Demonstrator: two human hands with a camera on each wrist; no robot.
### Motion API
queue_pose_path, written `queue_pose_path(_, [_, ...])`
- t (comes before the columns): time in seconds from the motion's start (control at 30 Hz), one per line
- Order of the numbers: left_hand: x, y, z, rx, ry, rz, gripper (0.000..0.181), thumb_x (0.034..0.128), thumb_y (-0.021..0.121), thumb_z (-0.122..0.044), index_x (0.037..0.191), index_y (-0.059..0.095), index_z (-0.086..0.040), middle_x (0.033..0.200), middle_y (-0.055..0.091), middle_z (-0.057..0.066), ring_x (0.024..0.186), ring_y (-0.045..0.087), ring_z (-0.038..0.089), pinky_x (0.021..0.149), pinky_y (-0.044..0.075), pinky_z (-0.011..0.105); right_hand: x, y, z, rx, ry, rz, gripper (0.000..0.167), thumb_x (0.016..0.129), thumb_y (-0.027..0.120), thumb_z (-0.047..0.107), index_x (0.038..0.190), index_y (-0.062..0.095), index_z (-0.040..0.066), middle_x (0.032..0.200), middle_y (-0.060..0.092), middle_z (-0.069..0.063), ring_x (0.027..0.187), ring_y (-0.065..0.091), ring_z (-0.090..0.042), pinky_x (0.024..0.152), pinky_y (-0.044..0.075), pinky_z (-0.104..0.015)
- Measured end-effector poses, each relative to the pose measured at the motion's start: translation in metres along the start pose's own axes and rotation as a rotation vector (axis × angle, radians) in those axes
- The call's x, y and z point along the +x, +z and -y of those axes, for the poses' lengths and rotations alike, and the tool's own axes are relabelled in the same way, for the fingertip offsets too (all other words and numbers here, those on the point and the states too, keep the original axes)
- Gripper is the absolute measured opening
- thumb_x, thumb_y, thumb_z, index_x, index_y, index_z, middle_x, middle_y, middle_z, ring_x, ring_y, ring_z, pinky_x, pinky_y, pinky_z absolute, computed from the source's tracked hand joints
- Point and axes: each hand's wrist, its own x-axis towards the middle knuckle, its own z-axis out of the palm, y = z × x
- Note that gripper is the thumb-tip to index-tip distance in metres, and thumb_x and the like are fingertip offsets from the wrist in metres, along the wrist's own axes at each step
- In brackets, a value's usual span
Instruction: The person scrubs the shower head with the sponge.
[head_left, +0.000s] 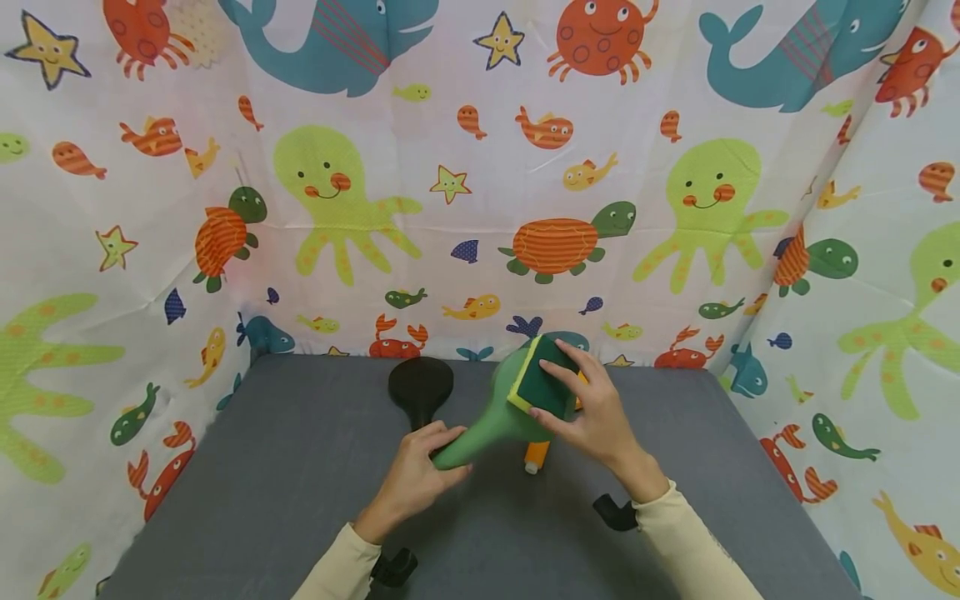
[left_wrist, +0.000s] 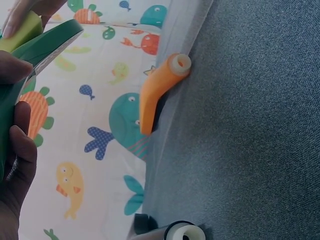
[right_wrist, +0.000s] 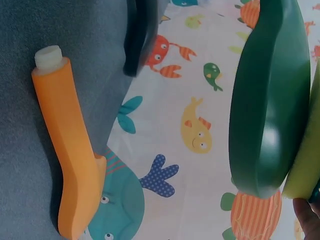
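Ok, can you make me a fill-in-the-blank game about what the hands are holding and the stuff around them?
1. The long thing in the left hand is coloured ____.
2. The right hand holds a green-and-yellow ____.
3. In the head view, the black thing lies to the ____ of the orange thing.
4. On the curtain, the animal with an orange striped shell is a ____.

Missing words: green; sponge; left; turtle.
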Motion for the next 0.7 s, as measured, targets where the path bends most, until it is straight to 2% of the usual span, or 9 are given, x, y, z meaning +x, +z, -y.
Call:
queue_pose_path(0.23, [0.000, 0.000, -0.001, 0.021, 0.011, 0.015, 0.042, 0.0739, 0.085, -0.014, 0.115, 0.073, -0.016, 0.083, 0.057, -0.012, 0.063, 0.043, 0.004, 0.058, 0.040, 0.020, 0.004, -0.003, -0.007, 0.010, 0.080, -0.003, 0.065, 0.073, 0.085, 0.029, 0.133, 0.062, 0.021, 0.150, 0.045, -0.011, 0.136, 0.042, -0.037, 0.090, 0.053, -0.057])
queue_pose_path(0.33, [-0.001, 0.000, -0.001, 0.021, 0.018, 0.011, 0.043, 0.0734, 0.085, -0.013, 0.114, 0.073, -0.016, 0.082, 0.056, -0.012, 0.063, 0.043, 0.004, 0.057, 0.039, 0.020, 0.004, -0.002, -0.005, 0.006, 0.088, -0.005, 0.064, 0.072, 0.085, 0.029, 0.132, 0.063, 0.021, 0.150, 0.046, -0.011, 0.135, 0.042, -0.037, 0.089, 0.053, -0.057])
queue_pose_path(0.5, [-0.001, 0.000, -0.001, 0.047, 0.037, -0.006, 0.042, 0.0722, 0.085, -0.012, 0.113, 0.074, -0.016, 0.080, 0.054, -0.013, 0.062, 0.042, 0.003, 0.056, 0.038, 0.019, 0.004, 0.001, 0.002, -0.010, 0.048, -0.016, 0.064, 0.072, 0.085, 0.033, 0.131, 0.064, 0.019, 0.148, 0.047, -0.013, 0.134, 0.043, -0.038, 0.088, 0.053, -0.058])
queue_pose_path(0.7, [-0.001, 0.001, 0.000, 0.069, 0.057, -0.015, 0.042, 0.0714, 0.086, -0.012, 0.112, 0.074, -0.016, 0.080, 0.056, -0.011, 0.061, 0.041, 0.002, 0.055, 0.038, 0.019, 0.004, 0.006, 0.011, -0.041, -0.015, 0.008, 0.063, 0.076, 0.081, 0.043, 0.131, 0.063, 0.019, 0.150, 0.045, -0.013, 0.136, 0.042, -0.036, 0.092, 0.052, -0.057])
